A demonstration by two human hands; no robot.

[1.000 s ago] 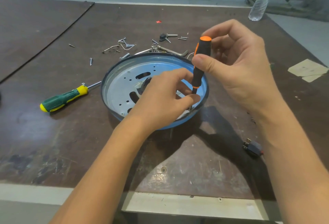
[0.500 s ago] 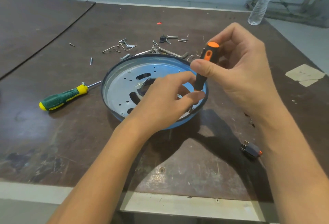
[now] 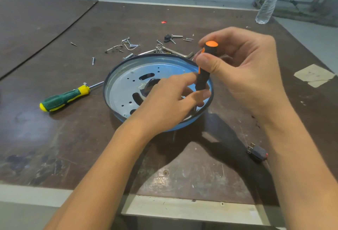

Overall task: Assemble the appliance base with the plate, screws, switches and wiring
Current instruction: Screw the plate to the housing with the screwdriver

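Observation:
The round blue appliance base (image 3: 117, 112) lies on the brown table with a silver metal plate (image 3: 124, 90) inside it. My right hand (image 3: 243, 68) grips a black screwdriver with an orange cap (image 3: 204, 72), held upright over the base's right side. My left hand (image 3: 170, 101) reaches into the base and pinches the screwdriver's lower end between thumb and fingers; the tip and any screw there are hidden. Loose screws (image 3: 130, 44) lie scattered behind the base. A small black switch (image 3: 257, 153) sits on the table at the right, near my right forearm.
A green and yellow screwdriver (image 3: 64, 98) lies left of the base. A hex key (image 3: 181, 53) and small metal parts rest behind the rim. A plastic water bottle (image 3: 269, 1) stands at the far right corner. Paper scraps (image 3: 312, 75) lie at the right edge.
My right hand has turned the orange-capped screwdriver slightly and shifted a little with it. My left hand stays at its lower end. The base has not moved.

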